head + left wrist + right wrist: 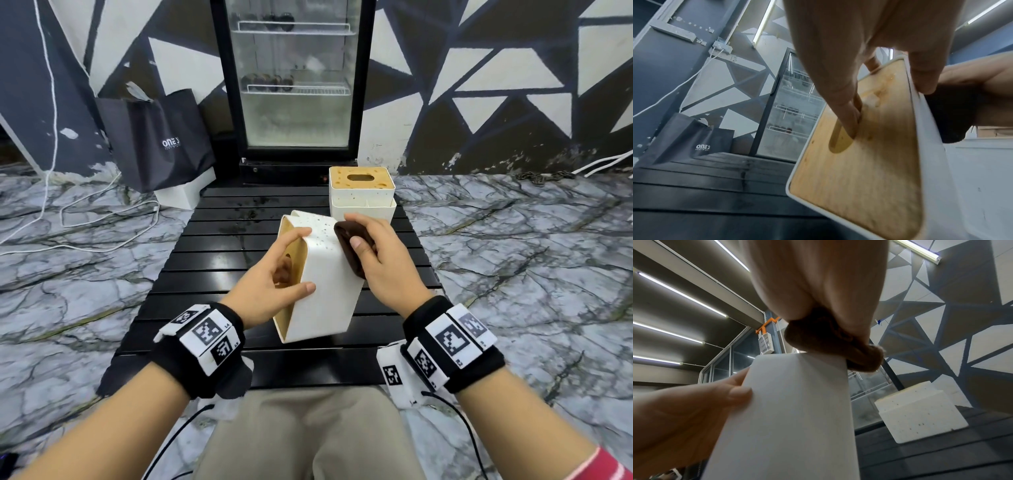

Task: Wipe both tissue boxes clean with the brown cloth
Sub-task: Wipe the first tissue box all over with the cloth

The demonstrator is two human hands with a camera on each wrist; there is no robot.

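A: How is the left hand [274, 281] being used?

B: It is being curled around the nearer tissue box [325, 291]. The thumb is being pressed on the white side, and one finger [849, 116] is being hooked into the oval slot of the wooden lid, as is seen from the left wrist. The box is being held tilted on its side, lid facing nine o'clock, with its lower end close to the black slatted table [212, 253]; whether contact is being made there cannot be told.

A: And the right hand [380, 260]?

B: It is being closed around the brown cloth [349, 246], which is bunched in the grip. The cloth is being pressed against the white face of the held box at its three o'clock side, near the upper end. Small dark specks are being shown on the upper part of that box beside the cloth.

A: Where is the other tissue box being kept?

B: The second tissue box [361, 192] is being left upright on the table at twelve o'clock from the hands, just beyond them, lid up with the oval slot showing. Specks are being shown on its white sides too.

A: What is being seen farther out?

B: A glass-door fridge [294, 78] is standing at twelve o'clock behind the table, and a dark bag [161, 137] at ten o'clock beside it, on a marble-patterned floor [513, 257].
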